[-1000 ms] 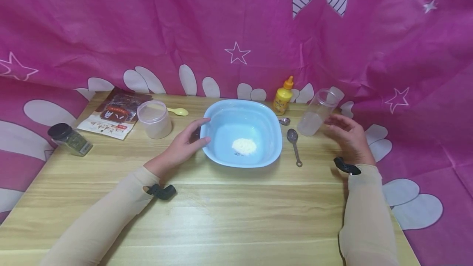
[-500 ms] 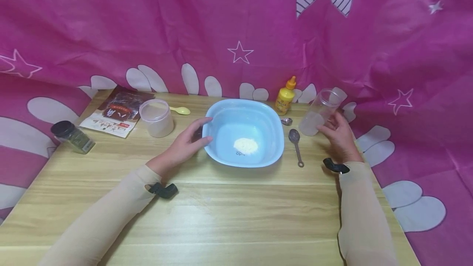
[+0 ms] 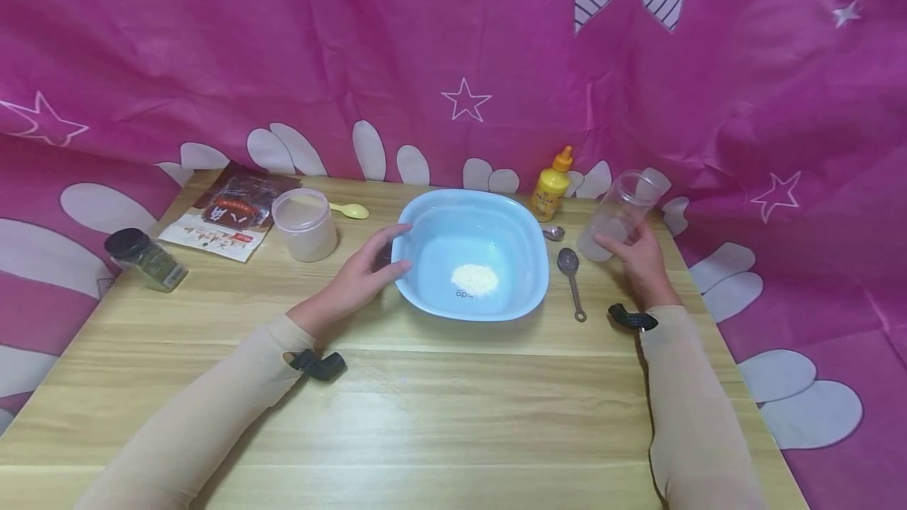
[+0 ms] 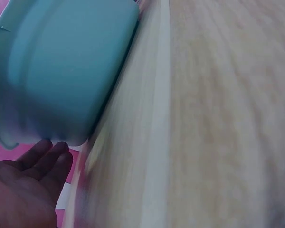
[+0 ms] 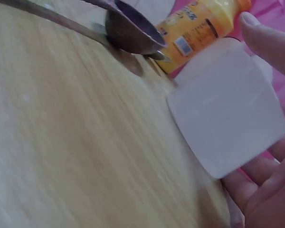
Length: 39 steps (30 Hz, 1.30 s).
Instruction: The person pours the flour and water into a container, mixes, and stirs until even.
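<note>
A light blue basin point(image 3: 418, 290) with a small heap of pale powder point(image 3: 475, 280) in it stands mid-table. My left hand point(image 3: 357, 278) rests against its left side, index fingertip and thumb at the rim. In the left wrist view, its other fingers point(image 4: 50, 166) lie nearly straight by the basin's outer wall. A tall clear jar point(image 3: 602, 230) with whitish contents stands at the right. My right hand point(image 3: 645, 262) is spread around it, thumb on the near side, fingers behind. In the right wrist view a gap shows between the thumb point(image 5: 270, 42) and the white-filled part.
Between basin and jar lie a dark measuring spoon point(image 3: 572, 282) and a metal spoon point(image 3: 554, 233); a yellow squeeze bottle point(image 3: 549, 191) stands behind. At the left are a pink-rimmed tub point(image 3: 308, 234), a yellow spoon point(image 3: 350, 211), a brown packet point(image 3: 227, 211) and a black-capped spice jar point(image 3: 150, 260).
My right hand has moved left, from beside the tall jar to around it, the thumb now in front of its lower part. The left hand stays at the basin's rim. The view has shifted slightly.
</note>
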Each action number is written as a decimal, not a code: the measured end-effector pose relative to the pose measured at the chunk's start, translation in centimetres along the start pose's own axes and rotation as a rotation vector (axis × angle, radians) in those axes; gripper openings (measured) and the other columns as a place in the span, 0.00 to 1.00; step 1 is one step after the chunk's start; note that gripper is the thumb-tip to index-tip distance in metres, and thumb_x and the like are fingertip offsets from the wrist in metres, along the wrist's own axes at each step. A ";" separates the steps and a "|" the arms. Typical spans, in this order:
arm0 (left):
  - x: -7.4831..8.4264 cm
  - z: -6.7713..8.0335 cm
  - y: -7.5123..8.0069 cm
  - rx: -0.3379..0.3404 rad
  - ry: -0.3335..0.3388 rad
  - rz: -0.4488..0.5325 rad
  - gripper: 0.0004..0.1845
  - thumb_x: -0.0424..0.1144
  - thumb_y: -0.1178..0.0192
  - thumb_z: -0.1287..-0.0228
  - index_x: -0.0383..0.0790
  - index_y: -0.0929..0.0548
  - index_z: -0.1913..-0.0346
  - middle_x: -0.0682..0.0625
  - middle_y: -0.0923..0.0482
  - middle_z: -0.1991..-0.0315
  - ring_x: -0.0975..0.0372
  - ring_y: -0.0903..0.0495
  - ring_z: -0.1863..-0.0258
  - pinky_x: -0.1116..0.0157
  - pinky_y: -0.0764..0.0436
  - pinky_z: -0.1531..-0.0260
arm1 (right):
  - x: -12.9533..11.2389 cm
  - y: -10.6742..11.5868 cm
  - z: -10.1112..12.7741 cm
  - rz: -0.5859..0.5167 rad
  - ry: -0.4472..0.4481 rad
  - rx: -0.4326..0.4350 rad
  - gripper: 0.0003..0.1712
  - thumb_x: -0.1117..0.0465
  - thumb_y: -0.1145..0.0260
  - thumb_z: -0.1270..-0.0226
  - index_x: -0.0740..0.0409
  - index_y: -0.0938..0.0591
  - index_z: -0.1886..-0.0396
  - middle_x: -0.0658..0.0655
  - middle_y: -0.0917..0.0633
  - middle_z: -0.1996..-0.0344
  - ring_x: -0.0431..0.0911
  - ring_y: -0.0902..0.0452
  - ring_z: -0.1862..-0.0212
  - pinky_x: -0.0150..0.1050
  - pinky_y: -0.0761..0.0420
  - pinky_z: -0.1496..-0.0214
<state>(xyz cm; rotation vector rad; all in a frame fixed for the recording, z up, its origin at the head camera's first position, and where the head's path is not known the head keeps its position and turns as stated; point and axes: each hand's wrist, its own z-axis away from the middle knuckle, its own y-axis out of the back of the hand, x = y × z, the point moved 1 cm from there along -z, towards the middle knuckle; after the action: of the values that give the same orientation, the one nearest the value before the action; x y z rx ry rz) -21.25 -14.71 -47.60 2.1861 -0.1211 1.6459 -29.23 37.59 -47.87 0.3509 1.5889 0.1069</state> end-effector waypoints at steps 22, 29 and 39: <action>-0.3 0.0 -0.1 0.006 0.009 0.026 0.34 0.36 0.36 0.17 0.45 0.33 0.14 0.41 0.36 0.15 0.41 0.29 0.21 0.42 0.32 0.19 | -0.8 -1.0 0.8 0.107 0.006 0.061 0.59 0.50 0.11 0.38 0.46 0.35 0.13 0.60 0.28 0.19 0.56 0.33 0.20 0.55 0.33 0.15; -0.2 0.1 -0.1 0.007 0.012 0.022 0.34 0.36 0.36 0.17 0.45 0.33 0.14 0.40 0.36 0.15 0.41 0.28 0.21 0.42 0.30 0.20 | -2.1 -1.1 1.8 0.135 0.029 0.046 0.60 0.49 0.10 0.39 0.41 0.35 0.13 0.58 0.29 0.17 0.56 0.35 0.17 0.56 0.36 0.13; -0.2 0.1 -0.2 0.005 0.012 0.009 0.34 0.37 0.36 0.16 0.45 0.33 0.14 0.40 0.38 0.14 0.42 0.30 0.20 0.42 0.32 0.19 | -4.0 -1.8 3.3 0.140 0.075 0.018 0.52 0.52 0.12 0.35 0.30 0.31 0.18 0.52 0.29 0.17 0.57 0.36 0.16 0.64 0.36 0.14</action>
<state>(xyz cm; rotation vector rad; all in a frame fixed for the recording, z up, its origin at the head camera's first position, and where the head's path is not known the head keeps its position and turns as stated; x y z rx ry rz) -21.15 -14.63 -47.91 2.1816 -0.1235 1.6655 -26.22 34.22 -44.70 0.4769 1.6397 0.2158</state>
